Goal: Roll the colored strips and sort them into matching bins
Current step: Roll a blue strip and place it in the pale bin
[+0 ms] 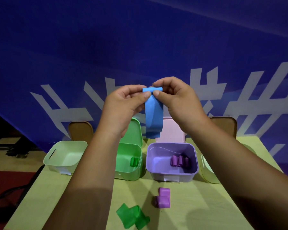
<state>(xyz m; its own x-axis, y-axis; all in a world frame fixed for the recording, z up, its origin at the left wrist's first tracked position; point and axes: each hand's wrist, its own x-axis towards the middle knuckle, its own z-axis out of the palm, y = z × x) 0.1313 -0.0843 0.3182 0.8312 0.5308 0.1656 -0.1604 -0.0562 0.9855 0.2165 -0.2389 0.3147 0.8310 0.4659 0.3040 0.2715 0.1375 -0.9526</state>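
Note:
A blue strip hangs in the air above the bins, its top end curled over. My left hand and my right hand both pinch that top end between thumb and fingers. Below stand a pale mint bin, a green bin with a green roll inside, and a purple bin holding purple rolls. Loose on the table lie a purple strip and a green strip.
A fourth pale bin is partly hidden behind my right forearm. Open lids, green and pink, stand behind the middle bins. Two brown chair backs rise beyond the yellow-green table. A blue banner fills the background.

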